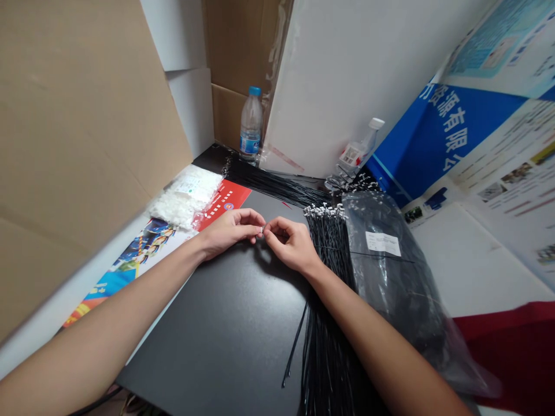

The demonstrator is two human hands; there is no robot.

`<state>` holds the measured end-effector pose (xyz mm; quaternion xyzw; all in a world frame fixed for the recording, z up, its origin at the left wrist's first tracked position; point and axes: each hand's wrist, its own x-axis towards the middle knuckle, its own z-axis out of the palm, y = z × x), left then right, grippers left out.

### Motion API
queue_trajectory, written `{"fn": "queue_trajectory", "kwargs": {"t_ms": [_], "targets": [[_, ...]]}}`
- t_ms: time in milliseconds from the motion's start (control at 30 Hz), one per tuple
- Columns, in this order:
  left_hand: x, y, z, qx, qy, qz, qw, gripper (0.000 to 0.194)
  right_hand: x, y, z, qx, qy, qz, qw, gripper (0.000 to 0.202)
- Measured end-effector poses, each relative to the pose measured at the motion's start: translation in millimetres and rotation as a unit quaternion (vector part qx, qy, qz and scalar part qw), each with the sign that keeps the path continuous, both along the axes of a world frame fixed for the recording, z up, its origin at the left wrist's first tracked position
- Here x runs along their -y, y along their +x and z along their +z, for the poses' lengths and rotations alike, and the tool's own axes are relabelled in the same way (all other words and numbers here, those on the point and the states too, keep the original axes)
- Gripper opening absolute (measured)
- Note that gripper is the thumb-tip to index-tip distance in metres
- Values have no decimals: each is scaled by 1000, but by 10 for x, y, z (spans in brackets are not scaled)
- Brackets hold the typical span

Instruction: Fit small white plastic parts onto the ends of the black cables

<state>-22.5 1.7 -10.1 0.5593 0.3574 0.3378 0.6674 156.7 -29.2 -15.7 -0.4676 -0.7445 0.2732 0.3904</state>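
My left hand (234, 232) pinches a tiny white connector (261, 230) between thumb and index finger, above the dark grey tabletop (234, 312). Right beside it, my right hand (291, 242) is closed, its thumb and fingertips pressed together at the same small piece; what lies between them is too small to make out. A thick bundle of black wires (332, 248) with white connectors at its far end lies next to my right hand and runs under my right forearm.
Behind are more black wires (277, 184), a blue-capped bottle (250, 130) and a tilted white-capped bottle (364, 144). A bag of white parts (188, 193) lies at the left on a printed sheet (228, 199). A labelled clear bag (399, 289) is at the right. Cardboard (87, 115) stands at the left.
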Motion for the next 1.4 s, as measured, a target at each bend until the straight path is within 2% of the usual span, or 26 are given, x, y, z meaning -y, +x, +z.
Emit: {"fn": "queue_trajectory", "kwargs": {"t_ms": [200,500,833,1167,1267,1400], "targets": [[0,5,-5,2,-3,4,1000,14,-7,1,-4,31,25,-23,999,12],[48,53,-11,-2,-37,36,999,17,31,-11,5,40,22,-64,997,16],[112,153,-28,33,-59,88,994,28,36,-50,23,45,36,-115,992,18],[148,216,-38,41,17,130,991,34,41,-40,24,10,46,-105,993,18],[152,221,-30,57,-5,128,990,34,46,-44,37,-4,39,-101,994,17],[143,199,-5,97,-88,95,987,34,54,-48,53,-1,33,-102,994,15]]}}
